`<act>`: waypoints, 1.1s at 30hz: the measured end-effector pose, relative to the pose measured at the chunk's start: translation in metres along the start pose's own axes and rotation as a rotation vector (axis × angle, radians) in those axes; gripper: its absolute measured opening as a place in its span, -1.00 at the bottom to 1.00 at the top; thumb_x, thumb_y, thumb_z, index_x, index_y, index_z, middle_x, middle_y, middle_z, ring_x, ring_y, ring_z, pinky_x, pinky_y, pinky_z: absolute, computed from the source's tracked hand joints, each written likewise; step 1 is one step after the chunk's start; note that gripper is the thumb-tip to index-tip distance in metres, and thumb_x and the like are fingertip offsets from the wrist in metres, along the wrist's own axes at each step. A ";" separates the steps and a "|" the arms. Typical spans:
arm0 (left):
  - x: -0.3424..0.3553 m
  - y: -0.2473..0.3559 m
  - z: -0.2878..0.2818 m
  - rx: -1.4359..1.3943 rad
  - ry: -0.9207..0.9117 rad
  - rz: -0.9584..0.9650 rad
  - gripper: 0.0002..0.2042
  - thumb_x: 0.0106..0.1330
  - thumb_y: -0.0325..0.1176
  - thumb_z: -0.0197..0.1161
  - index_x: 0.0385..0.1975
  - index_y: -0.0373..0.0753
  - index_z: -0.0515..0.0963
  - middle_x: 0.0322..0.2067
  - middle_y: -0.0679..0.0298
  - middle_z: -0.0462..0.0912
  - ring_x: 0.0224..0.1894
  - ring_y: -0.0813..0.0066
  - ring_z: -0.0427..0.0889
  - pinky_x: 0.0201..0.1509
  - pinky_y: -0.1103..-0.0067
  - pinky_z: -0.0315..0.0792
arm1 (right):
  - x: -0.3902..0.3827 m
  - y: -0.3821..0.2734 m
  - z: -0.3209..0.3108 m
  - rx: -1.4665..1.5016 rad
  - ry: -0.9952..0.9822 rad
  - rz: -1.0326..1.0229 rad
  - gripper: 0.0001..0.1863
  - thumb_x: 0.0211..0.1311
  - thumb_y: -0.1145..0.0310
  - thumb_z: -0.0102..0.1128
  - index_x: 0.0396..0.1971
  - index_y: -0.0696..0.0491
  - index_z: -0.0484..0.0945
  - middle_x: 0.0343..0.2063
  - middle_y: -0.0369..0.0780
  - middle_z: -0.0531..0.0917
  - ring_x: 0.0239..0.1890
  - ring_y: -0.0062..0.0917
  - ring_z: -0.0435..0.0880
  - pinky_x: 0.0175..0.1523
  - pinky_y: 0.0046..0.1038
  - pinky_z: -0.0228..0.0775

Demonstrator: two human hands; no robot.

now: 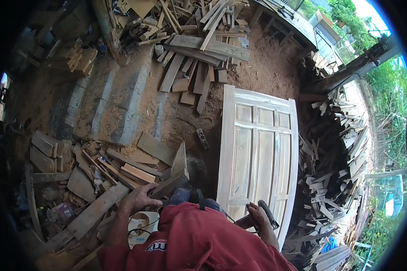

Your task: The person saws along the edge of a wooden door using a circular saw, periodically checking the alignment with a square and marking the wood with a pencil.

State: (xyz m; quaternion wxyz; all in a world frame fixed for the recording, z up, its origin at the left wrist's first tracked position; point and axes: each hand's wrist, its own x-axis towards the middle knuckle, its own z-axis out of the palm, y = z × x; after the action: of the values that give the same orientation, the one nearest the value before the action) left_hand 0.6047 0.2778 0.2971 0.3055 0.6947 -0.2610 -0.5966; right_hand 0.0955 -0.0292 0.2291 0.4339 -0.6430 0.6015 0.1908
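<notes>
Left grip [140, 199] splays while right grip [258, 215] curls.

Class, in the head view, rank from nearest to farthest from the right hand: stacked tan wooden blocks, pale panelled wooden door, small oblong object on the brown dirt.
1. Door: nearest; the right hand overlaps its lower part.
2. Oblong object: left of the door.
3. Wooden blocks: farthest, upper left.

Sunlit greenery [397, 86] lies beyond the brown, dusty floor [271, 70].
</notes>
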 end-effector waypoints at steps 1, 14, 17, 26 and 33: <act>0.002 0.011 -0.009 -0.037 -0.015 -0.024 -0.12 -0.10 -0.08 0.60 0.26 -0.36 0.42 0.07 0.01 0.64 0.11 0.25 0.62 0.23 0.41 0.45 | 0.019 -0.004 0.000 -0.046 0.006 -0.022 -0.46 0.39 0.07 0.11 0.27 0.02 0.50 0.00 -0.07 0.72 0.03 -0.34 0.70 0.14 -0.41 0.45; 0.023 0.145 -0.138 -0.287 0.126 0.171 -0.14 -0.17 -0.02 0.68 0.13 -0.32 0.44 -0.37 0.32 0.60 -0.35 0.56 0.61 -0.21 0.58 0.56 | 0.140 -0.120 -0.009 -0.098 -0.063 -0.095 -0.43 0.35 0.01 0.13 0.26 -0.03 0.52 -0.11 -0.13 0.76 -0.09 -0.42 0.74 0.03 -0.41 0.52; 0.052 0.184 -0.175 -0.241 0.159 0.178 -0.11 -0.28 0.06 0.72 0.03 -0.33 0.44 -0.36 0.30 0.62 -0.35 0.54 0.64 -0.28 0.57 0.58 | 0.164 -0.158 -0.016 -0.002 -0.219 0.027 -0.41 0.36 -0.02 0.12 0.29 -0.01 0.49 -0.16 -0.15 0.76 -0.17 -0.43 0.73 -0.06 -0.42 0.52; 0.270 0.422 -0.268 0.014 -0.043 0.181 0.00 -0.52 0.05 0.80 0.00 -0.35 0.46 -0.29 0.27 0.63 -0.25 0.54 0.61 -0.16 0.57 0.50 | 0.290 -0.189 -0.022 0.034 -0.424 0.020 -0.34 0.29 -0.06 0.11 0.32 -0.05 0.44 0.15 -0.13 0.64 0.17 -0.27 0.62 0.26 -0.33 0.39; 0.428 0.587 -0.318 -0.081 -0.174 0.341 0.17 -0.56 -0.19 0.81 0.23 -0.51 0.33 -0.26 0.10 0.60 -0.23 0.35 0.60 -0.25 0.54 0.44 | 0.353 -0.290 -0.100 0.114 -0.390 0.160 -0.44 0.30 -0.04 0.05 0.23 -0.10 0.47 0.13 -0.14 0.64 0.13 -0.23 0.63 0.22 -0.23 0.44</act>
State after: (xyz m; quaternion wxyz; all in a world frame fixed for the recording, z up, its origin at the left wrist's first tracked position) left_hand 0.9854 -0.3946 0.4747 0.4060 0.5735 -0.3760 -0.6040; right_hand 0.4125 -0.3515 0.1080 0.5613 -0.5186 0.5650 0.3110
